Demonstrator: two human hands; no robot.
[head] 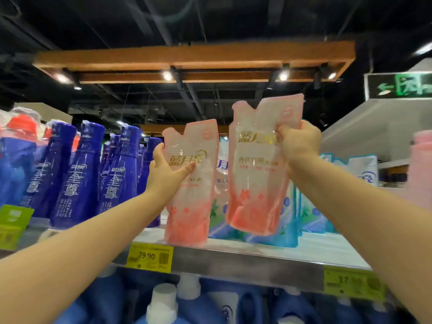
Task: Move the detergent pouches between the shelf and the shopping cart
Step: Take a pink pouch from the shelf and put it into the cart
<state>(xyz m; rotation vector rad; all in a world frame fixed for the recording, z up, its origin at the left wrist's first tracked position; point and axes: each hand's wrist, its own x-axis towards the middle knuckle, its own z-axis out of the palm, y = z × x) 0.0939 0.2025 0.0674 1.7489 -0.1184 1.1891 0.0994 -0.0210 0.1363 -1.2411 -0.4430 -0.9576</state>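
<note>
Store shelf, blue bottles at left. L hand grips pink pouch standing on shelf edge; R hand clutches 2nd pouch, held up.

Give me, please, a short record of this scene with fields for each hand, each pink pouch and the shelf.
left hand: grips the left pink pouch at its left edge, thumb on the front
right hand: grips the right pink pouch near its top
left pink pouch: upright, bottom at the front of the shelf
right pink pouch: held higher than the other, in front of the blue-white pouches
blue bottles: on the shelf, left of the left hand
price tag: yellow, reads 29.90, on the shelf edge
shopping cart: not in view
</note>
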